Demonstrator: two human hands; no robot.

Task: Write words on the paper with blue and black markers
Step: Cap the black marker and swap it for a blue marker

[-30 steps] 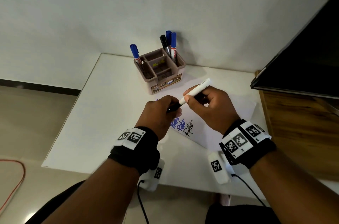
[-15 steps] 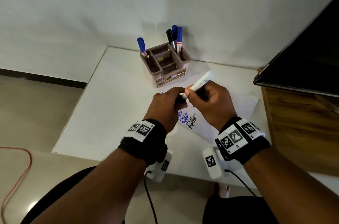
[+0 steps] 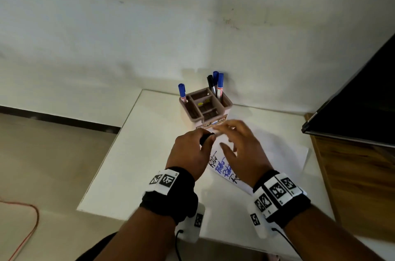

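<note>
A white paper lies on the white table, with short words in black and blue showing between my hands. My left hand is closed around the black end of a marker. The marker's white barrel is a blurred streak toward my right hand. That hand is blurred, its fingers spread, its fingertips at the barrel; whether it grips is unclear. Both hands hover over the paper's left part, just in front of the holder.
A brown compartment holder stands at the table's back, with a blue marker at its left and a black marker and blue ones at its rear. A black screen overhangs a wooden desk at right. A red cable lies on the floor.
The view has tilted up and back. My hands have come together with the marker toward the holder, and my right hand's fingers have spread from their earlier closed grip on the white barrel.
</note>
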